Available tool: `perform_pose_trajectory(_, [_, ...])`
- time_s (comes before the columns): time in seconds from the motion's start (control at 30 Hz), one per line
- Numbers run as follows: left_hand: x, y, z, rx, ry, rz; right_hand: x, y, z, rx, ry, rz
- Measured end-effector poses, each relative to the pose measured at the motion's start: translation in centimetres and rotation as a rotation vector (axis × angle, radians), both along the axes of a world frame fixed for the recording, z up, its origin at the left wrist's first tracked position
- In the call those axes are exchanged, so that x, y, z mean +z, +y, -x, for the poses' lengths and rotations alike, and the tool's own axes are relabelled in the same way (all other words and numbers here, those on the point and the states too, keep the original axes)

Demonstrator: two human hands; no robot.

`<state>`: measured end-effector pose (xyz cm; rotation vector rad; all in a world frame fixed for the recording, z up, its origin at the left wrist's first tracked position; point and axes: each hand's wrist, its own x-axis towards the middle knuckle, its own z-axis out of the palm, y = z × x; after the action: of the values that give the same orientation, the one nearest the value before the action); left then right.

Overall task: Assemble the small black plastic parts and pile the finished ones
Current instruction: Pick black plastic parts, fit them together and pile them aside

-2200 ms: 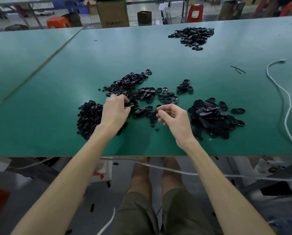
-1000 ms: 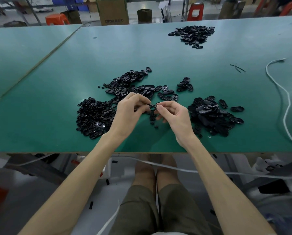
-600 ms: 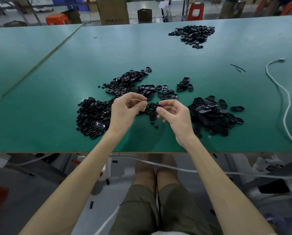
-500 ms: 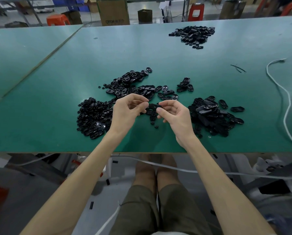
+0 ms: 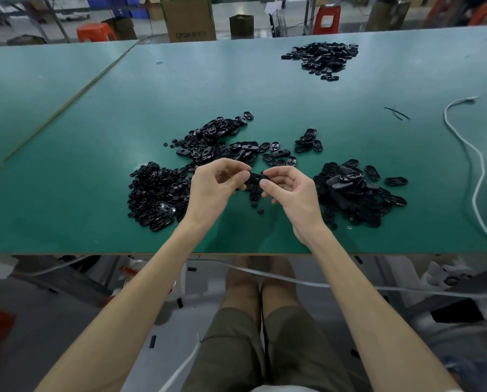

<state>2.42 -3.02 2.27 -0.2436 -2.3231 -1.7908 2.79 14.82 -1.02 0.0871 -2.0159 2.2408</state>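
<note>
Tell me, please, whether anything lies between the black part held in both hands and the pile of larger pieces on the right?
Nothing visible does. The black part sits pinched between both hands above the table, and only the right hand itself separates it from the right pile.

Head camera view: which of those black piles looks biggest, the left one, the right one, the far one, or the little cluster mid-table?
1. Left pile and right pile: look alike.
2. Far pile: smaller here, but farther away, so unsure.
3. Little cluster: smallest.
</note>
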Motion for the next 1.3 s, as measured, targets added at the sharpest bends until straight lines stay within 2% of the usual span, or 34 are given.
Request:
perform_pose_trajectory(0.23, [-0.1, 0.1, -0.2, 0.041, 0.010, 0.061, 0.2, -0.1, 0.0, 0.000, -0.011, 0.002])
perform_pose_trajectory(0.43, [0.0, 0.7, -1.1, 0.109, 0.222, 0.505, 0.2, -0.1, -0.1, -0.002, 0.001, 0.005])
perform_pose_trajectory(0.67, [0.6, 2.1, -1.6, 0.132, 0.369, 0.782, 0.4, -0.1, -0.1, 0.001, -0.004, 0.018])
perform_pose_trajectory(0.87, [0.6, 1.7, -1.1, 0.065, 0.209, 0.619, 0.3, -0.1, -0.2, 0.024, 0.010, 0.041])
perform_pose_trajectory(1.0, [0.4, 1.3, -0.7, 0.078, 0.158, 0.559, 0.5, -0.2, -0.4, 0.031, 0.021, 0.035])
perform_pose_trajectory(1.2, [0.3, 0.8, -0.5, 0.112, 0.062, 0.314, 0.6, -0.2, -0.5, 0.010, 0.016, 0.034])
perform_pose_trajectory(1.3, [0.5, 0.7, -0.5, 0.110, 0.043, 0.251, 0.5, -0.2, -0.4, 0.006, 0.012, 0.025])
